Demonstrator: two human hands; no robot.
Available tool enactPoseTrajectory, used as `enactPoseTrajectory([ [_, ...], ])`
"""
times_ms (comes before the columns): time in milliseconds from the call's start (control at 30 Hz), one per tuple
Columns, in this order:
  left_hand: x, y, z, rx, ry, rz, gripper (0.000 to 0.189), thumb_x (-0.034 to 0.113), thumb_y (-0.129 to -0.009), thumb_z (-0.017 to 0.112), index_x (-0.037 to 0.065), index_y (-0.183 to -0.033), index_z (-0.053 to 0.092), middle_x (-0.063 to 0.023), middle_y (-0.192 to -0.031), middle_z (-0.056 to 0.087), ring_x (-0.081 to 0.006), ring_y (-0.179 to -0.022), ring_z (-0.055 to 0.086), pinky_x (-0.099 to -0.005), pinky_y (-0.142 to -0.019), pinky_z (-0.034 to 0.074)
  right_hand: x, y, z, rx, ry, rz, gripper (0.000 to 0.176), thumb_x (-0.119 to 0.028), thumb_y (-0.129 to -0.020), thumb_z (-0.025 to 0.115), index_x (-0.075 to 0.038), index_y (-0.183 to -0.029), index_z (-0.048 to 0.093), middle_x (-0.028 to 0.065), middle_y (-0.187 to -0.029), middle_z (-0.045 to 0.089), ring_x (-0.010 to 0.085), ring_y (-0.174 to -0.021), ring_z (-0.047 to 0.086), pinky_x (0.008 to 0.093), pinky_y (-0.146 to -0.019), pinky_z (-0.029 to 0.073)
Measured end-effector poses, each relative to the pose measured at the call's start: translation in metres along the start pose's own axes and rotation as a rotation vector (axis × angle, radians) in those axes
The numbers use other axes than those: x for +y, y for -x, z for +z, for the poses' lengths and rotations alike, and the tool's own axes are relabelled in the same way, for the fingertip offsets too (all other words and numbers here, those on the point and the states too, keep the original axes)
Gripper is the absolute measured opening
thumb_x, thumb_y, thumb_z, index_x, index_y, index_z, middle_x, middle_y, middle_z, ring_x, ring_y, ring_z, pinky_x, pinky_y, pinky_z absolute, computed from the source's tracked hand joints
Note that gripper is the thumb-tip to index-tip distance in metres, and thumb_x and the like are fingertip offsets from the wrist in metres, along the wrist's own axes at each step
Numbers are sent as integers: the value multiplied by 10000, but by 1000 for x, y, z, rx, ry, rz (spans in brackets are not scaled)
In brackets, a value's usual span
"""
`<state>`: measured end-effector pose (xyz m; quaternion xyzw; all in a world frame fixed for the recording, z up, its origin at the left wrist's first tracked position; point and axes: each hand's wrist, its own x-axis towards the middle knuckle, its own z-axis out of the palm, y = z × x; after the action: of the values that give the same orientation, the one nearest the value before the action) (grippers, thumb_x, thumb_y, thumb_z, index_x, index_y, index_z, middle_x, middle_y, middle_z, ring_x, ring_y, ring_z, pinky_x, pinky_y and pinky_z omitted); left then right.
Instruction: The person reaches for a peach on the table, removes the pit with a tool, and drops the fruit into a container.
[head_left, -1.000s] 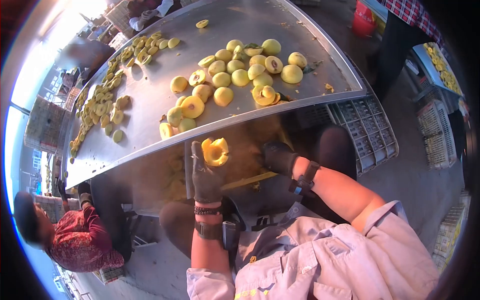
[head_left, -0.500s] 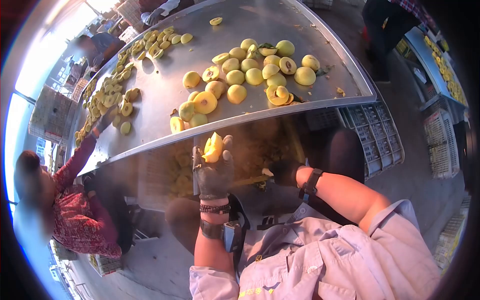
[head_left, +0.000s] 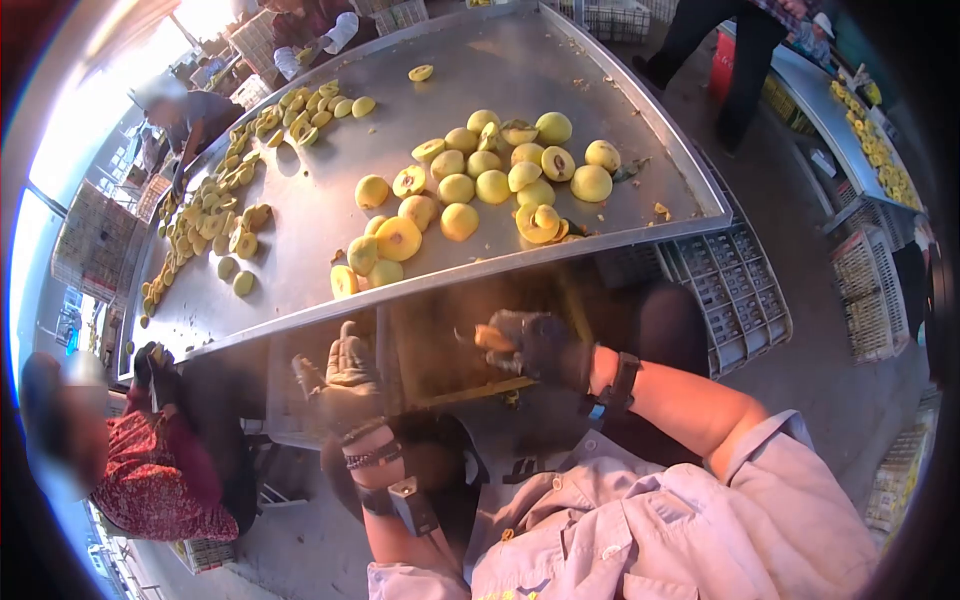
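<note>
My left hand [head_left: 348, 378], in a dirty grey glove, is open below the table's near edge, with its palm up and fingers spread. Nothing lies in it. To its right, my dark-gloved right hand [head_left: 540, 345] is closed, its fingers curled. An orange-brown tip and a thin curved sliver show at its left side; I cannot make out what it holds. Beyond both hands, whole and halved yellow peaches [head_left: 459, 222] lie on the metal table [head_left: 310, 215]. A cut half [head_left: 398, 239] faces up near the edge.
Under the table stand shadowed bins [head_left: 440, 395]. A grey plastic crate [head_left: 735, 290] is at the right. More peach halves [head_left: 215, 225] spread along the table's left side. A person in red [head_left: 170, 450] sits at the left; others work farther back. Another table [head_left: 830, 105] stands at the far right.
The peach piece is gone from my left hand, which has moved left and opened. My right hand has risen and shifted left. The person in red has drawn an arm back from the table.
</note>
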<state>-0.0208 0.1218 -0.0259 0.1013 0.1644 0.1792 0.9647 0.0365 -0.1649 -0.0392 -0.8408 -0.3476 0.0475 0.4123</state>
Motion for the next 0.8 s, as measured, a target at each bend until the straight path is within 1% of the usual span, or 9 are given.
enactPoseTrajectory([
  [67,-16,-1,0,-60,-131,-29,715,440,-896,551,-83,-1319,307,-285,-1304,444,-324,-1165,521,-383,-854,543,16,-26,-9,68,-254,51,339,-270,-811,630,-76,-1082,566,164,-909,647,344,-844,631,409,-707,499],
  [100,-26,-1,2,-90,-196,-40,696,434,-903,547,-77,-1312,311,-275,-1304,441,-313,-1161,522,-357,-835,550,20,-39,-18,114,-190,31,329,-275,-814,630,-71,-1065,570,164,-904,649,342,-843,632,408,-706,501],
  [133,-35,2,7,-91,-238,-58,676,430,-909,541,-67,-1310,321,-259,-1296,454,-303,-1153,525,-344,-819,547,23,-53,-28,161,-125,14,320,-279,-817,630,-65,-1049,575,163,-900,651,340,-842,634,407,-705,502],
  [200,-51,10,21,-93,-323,-89,636,423,-920,529,-47,-1306,342,-227,-1279,480,-283,-1135,532,-319,-786,542,25,-80,-48,273,389,-109,299,-285,-819,632,-61,-1012,588,162,-901,656,338,-846,637,412,-713,503],
  [300,-71,13,33,-69,-441,-151,554,434,-935,493,-19,-1249,444,-188,-1185,564,-244,-1010,598,-315,-739,545,10,-116,-64,76,378,127,342,-288,-820,609,-61,-1072,563,174,-909,644,340,-847,630,435,-723,490],
  [533,-93,15,48,-53,-469,-291,492,439,-942,477,4,-1168,509,-162,-1075,621,-225,-884,636,-288,-670,536,13,-187,-39,-296,657,247,445,-330,-777,662,-109,-1152,573,131,-1055,651,298,-1015,607,413,-812,497],
  [633,-90,15,47,-67,-484,-266,474,421,-944,487,4,-1167,508,-166,-1073,620,-229,-890,635,-302,-693,532,28,-190,-28,-210,664,254,446,-320,-764,667,-88,-1132,573,145,-1062,645,298,-997,611,418,-805,495],
  [733,-84,15,45,-96,-459,-251,470,408,-945,494,-2,-1173,499,-171,-1074,617,-242,-903,634,-313,-715,529,32,-178,-35,-110,498,-70,458,-314,-755,665,-57,-1120,562,185,-907,644,331,-838,637,420,-708,498],
  [800,-85,17,46,-113,-446,-252,475,406,-945,496,-6,-1181,491,-176,-1074,615,-251,-910,633,-314,-724,527,-5,-157,-52,-151,-220,340,324,-245,-805,654,-41,-1041,568,63,-739,590,180,-680,608,326,-636,489],
])
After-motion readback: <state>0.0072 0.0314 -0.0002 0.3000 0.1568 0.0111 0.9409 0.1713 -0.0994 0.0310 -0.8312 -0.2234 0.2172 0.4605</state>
